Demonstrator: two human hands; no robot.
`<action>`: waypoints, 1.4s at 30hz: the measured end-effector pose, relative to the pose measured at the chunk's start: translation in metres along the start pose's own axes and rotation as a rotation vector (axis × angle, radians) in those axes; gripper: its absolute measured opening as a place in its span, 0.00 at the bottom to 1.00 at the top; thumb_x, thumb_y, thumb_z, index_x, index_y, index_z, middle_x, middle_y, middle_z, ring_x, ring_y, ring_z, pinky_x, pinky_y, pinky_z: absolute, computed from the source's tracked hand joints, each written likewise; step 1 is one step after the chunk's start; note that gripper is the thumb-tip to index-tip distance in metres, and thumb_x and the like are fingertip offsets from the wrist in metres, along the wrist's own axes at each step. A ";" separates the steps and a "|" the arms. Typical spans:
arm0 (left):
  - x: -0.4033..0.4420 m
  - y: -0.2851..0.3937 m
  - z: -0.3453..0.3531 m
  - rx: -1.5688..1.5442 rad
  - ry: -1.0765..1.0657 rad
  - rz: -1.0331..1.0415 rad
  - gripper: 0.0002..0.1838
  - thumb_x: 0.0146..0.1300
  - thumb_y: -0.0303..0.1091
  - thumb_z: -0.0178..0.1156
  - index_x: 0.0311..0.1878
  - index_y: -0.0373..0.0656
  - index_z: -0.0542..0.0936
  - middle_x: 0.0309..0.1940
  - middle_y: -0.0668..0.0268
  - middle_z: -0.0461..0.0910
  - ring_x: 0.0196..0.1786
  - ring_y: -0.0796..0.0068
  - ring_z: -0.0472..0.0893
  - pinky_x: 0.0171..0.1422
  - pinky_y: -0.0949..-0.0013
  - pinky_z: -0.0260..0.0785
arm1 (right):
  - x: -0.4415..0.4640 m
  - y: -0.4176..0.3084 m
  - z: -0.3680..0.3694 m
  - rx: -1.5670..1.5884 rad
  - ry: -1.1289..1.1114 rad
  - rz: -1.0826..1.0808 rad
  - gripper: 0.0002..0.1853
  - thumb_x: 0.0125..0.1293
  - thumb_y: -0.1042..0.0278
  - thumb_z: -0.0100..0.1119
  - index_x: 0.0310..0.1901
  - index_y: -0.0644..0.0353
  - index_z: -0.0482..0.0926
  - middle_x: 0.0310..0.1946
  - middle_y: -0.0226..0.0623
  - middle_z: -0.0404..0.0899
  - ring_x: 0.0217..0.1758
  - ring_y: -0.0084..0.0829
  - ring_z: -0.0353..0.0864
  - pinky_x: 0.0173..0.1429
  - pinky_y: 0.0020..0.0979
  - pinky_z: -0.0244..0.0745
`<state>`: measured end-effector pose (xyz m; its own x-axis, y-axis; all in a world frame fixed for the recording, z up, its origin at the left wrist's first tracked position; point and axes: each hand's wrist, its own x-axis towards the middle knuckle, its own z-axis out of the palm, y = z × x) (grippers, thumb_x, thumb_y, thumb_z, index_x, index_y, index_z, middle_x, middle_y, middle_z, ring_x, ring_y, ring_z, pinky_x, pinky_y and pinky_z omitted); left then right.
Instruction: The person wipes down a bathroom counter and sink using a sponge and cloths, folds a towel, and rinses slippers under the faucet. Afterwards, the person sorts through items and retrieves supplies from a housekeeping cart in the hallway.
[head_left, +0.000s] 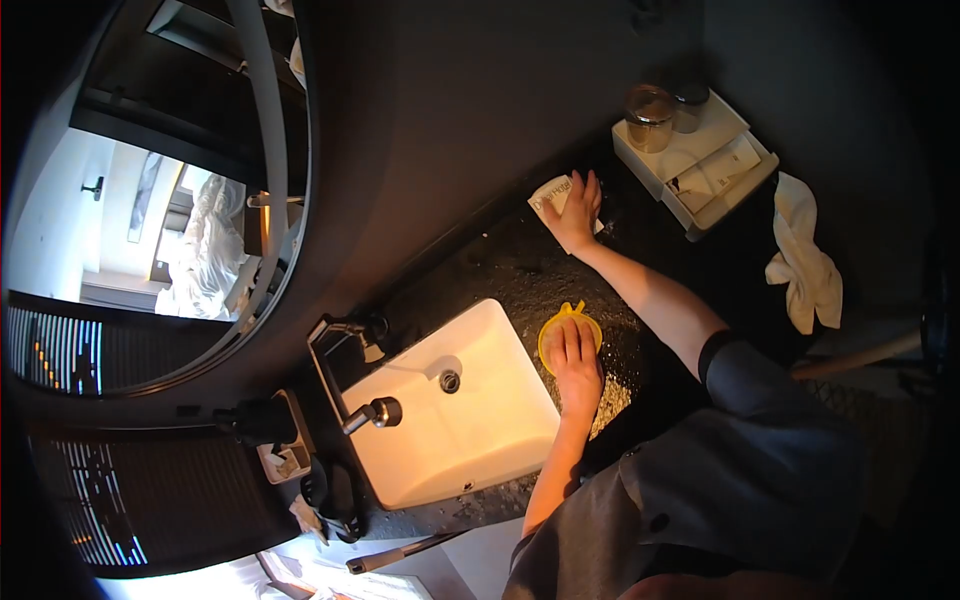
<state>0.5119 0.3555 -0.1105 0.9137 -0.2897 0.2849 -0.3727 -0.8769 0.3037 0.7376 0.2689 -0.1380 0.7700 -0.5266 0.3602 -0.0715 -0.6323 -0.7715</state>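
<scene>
My right hand (pixel 577 366) presses on a round yellow scrubber (pixel 549 340) with a small loop, flat on the wet black counter (pixel 520 277) beside the white sink. Farther up the counter, my left hand (pixel 576 212) rests on a white printed box or card (pixel 548 197) near the wall; its fingers are spread over the edge, and the thumb side is partly hidden. Water drops and suds lie on the counter around the yellow scrubber.
The white sink (pixel 470 420) has a dark faucet (pixel 372 413). A white tray box (pixel 690 165) carries glass jars (pixel 649 118). A white towel (pixel 806 255) lies at the right. Beyond the sink are a small tray (pixel 285 440) and a round mirror (pixel 285 200).
</scene>
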 end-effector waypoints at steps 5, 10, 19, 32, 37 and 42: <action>0.008 0.008 -0.007 -0.072 -0.062 -0.045 0.30 0.44 0.23 0.56 0.57 0.35 0.66 0.58 0.49 0.62 0.60 0.47 0.60 0.64 0.52 0.52 | 0.011 -0.024 -0.028 -0.300 -0.449 -0.082 0.46 0.40 0.53 0.67 0.61 0.62 0.55 0.59 0.52 0.52 0.61 0.49 0.52 0.62 0.45 0.50; 0.054 0.015 0.010 -0.114 -0.130 0.151 0.28 0.48 0.28 0.56 0.57 0.36 0.67 0.58 0.53 0.64 0.60 0.50 0.61 0.62 0.51 0.53 | 0.004 -0.011 -0.124 0.115 -0.526 -0.323 0.41 0.40 0.58 0.67 0.59 0.55 0.60 0.55 0.48 0.57 0.60 0.47 0.56 0.61 0.42 0.54; 0.201 0.024 0.079 0.159 0.044 0.041 0.22 0.49 0.33 0.56 0.52 0.49 0.72 0.48 0.60 0.70 0.49 0.57 0.69 0.49 0.56 0.65 | -0.081 0.054 -0.288 -0.002 -0.695 -0.188 0.41 0.36 0.63 0.66 0.57 0.53 0.62 0.55 0.49 0.55 0.58 0.49 0.58 0.59 0.46 0.56; 0.215 0.033 0.097 0.220 0.017 0.051 0.19 0.52 0.32 0.49 0.49 0.48 0.74 0.48 0.61 0.71 0.47 0.57 0.71 0.46 0.57 0.68 | -0.090 0.059 -0.271 -0.132 -0.670 -0.325 0.41 0.35 0.62 0.67 0.57 0.55 0.62 0.55 0.50 0.56 0.57 0.49 0.59 0.58 0.46 0.55; 0.219 -0.040 0.052 0.303 0.052 -0.244 0.14 0.50 0.31 0.51 0.42 0.44 0.77 0.43 0.63 0.73 0.44 0.62 0.74 0.42 0.62 0.70 | -0.081 0.062 -0.281 -0.175 -0.675 -0.318 0.42 0.34 0.62 0.67 0.57 0.55 0.63 0.55 0.51 0.56 0.57 0.50 0.58 0.58 0.48 0.54; 0.220 -0.009 0.091 0.347 -0.077 -0.121 0.17 0.51 0.32 0.49 0.45 0.40 0.76 0.49 0.61 0.70 0.51 0.58 0.69 0.52 0.58 0.62 | -0.084 0.071 -0.281 -0.227 -0.660 -0.299 0.42 0.34 0.63 0.68 0.57 0.54 0.63 0.56 0.50 0.55 0.58 0.49 0.57 0.58 0.47 0.54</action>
<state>0.7311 0.2649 -0.1331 0.9623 -0.1921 0.1927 -0.1960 -0.9806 0.0014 0.4899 0.1083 -0.0750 0.9916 0.0897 0.0932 0.1259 -0.8338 -0.5376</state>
